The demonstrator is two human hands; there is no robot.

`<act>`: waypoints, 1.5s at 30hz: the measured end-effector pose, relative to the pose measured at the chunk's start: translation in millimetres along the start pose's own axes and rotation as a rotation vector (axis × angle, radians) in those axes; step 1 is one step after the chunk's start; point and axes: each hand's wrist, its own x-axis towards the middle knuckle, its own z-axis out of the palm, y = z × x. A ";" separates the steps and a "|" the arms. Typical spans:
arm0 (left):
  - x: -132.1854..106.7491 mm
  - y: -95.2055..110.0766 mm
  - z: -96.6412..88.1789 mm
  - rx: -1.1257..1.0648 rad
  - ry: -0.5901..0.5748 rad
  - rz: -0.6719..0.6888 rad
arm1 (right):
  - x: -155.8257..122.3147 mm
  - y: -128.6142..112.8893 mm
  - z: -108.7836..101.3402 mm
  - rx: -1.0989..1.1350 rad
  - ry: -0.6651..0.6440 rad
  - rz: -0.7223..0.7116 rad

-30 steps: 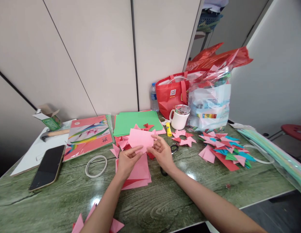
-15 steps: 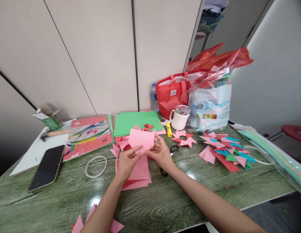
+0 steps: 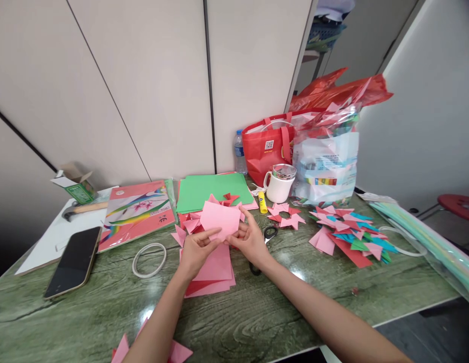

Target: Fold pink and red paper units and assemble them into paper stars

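Note:
Between my two hands a pink sheet of paper (image 3: 220,218) is held up, its near edge pinched by the fingers. My left hand (image 3: 196,250) is closed on its lower left part, thumb and fingertips meeting at the edge. From the right, my right hand (image 3: 250,242) grips the lower right edge, with the index finger raised along the side. Below them lies a stack of pink paper squares (image 3: 215,269), partly covered by the hands. Folded red and pink pieces (image 3: 190,222) lie just behind the held sheet. Black-handled scissors (image 3: 270,232) are partly hidden by my right hand.
Green paper sheets (image 3: 215,189) lie at the back, near a glue stick (image 3: 262,202) and white mug (image 3: 280,185). Folded paper rings (image 3: 285,217) sit to the right. A white hoop (image 3: 133,264), phone (image 3: 73,262), paper pack (image 3: 136,212) and hammer (image 3: 86,207) lie to the left.
The pink sheet has tilted slightly in my hands, its left corner now a little lower. Both hands keep their pinch on it, almost in the same place.

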 end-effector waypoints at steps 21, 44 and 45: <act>5.0 -0.4 -9.1 -0.093 0.015 -0.041 | 1.1 3.7 -2.0 -0.083 0.079 0.019; 6.1 0.2 -9.7 -0.147 0.090 0.072 | 4.7 6.7 -13.1 -0.455 0.023 -0.171; 6.3 1.1 -9.7 -0.159 0.119 0.091 | 4.1 6.3 -12.5 -0.478 -0.003 -0.167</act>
